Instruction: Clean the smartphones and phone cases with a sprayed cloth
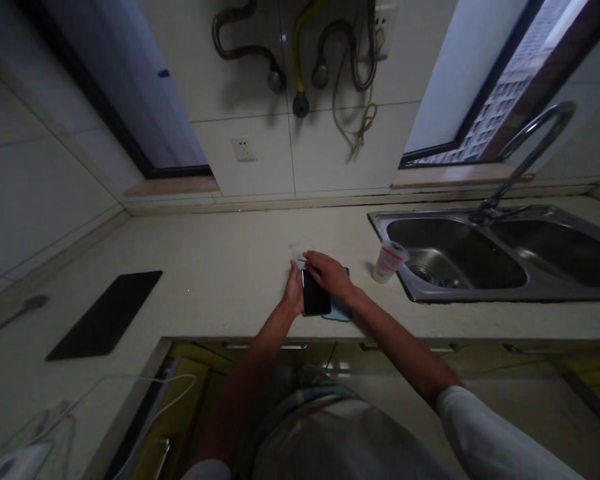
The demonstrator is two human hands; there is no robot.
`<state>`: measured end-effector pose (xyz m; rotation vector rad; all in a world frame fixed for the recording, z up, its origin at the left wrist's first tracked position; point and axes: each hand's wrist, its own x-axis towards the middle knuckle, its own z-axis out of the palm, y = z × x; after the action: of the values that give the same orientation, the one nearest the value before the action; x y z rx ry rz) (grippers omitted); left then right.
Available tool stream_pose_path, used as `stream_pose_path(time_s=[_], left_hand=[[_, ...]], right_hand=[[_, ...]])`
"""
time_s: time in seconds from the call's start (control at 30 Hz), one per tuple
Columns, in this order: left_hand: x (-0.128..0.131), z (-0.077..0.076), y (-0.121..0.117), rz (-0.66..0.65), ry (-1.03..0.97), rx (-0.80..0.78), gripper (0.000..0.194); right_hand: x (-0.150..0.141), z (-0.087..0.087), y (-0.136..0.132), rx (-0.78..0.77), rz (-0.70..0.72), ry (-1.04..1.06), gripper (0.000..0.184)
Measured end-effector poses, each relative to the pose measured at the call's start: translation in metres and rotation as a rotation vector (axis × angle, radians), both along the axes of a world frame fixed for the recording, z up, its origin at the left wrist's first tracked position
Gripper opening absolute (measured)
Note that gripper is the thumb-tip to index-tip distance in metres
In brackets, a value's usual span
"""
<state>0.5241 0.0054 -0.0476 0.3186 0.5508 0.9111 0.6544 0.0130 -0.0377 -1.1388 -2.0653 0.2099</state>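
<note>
A smartphone with a dark screen lies low over the counter in front of me. My left hand is closed along its left edge, thumb pointing up. My right hand reaches across the phone's top end, its fingers bent and close together; what they hold, if anything, is too small to make out. Just beyond the fingertips is a small clear, whitish piece, blurred. A light blue cloth sits under the right side of the phone, partly hidden by my right hand and wrist.
A clear plastic cup with red bands stands by the double steel sink, under a curved faucet. On the left lie a black flat panel and a white cable. Pipes and a socket are on the wall.
</note>
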Motion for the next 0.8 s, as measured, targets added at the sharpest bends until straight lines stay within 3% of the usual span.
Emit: stream_pose_path(time_s=[0.1,0.23,0.37,0.47,0.6,0.7,0.8], left_hand=[[-0.001,-0.004,0.001,0.038,0.005,-0.044,0.068],[-0.006,-0.010,0.008,0.037,-0.038,-0.104,0.073],[-0.010,-0.011,0.017,-0.012,-0.084,-0.151,0.086],[-0.010,-0.009,0.024,0.035,-0.084,-0.145,0.082],[-0.006,-0.007,0.034,0.003,-0.060,-0.164,0.068],[-0.004,-0.008,0.038,-0.024,-0.029,-0.176,0.060],[-0.003,-0.008,0.036,-0.022,-0.017,-0.189,0.058]], right_hand=[[-0.011,-0.001,-0.011,0.000,0.104,-0.169,0.032],[-0.018,-0.008,-0.033,0.021,0.141,-0.325,0.042],[-0.007,-0.018,-0.056,0.062,0.241,-0.393,0.049],[0.011,-0.020,-0.063,0.107,0.313,-0.365,0.049],[0.031,-0.013,-0.048,0.110,0.251,-0.303,0.031],[0.037,-0.003,-0.022,0.056,0.171,-0.275,0.018],[0.034,0.004,0.009,-0.027,0.071,-0.286,0.017]])
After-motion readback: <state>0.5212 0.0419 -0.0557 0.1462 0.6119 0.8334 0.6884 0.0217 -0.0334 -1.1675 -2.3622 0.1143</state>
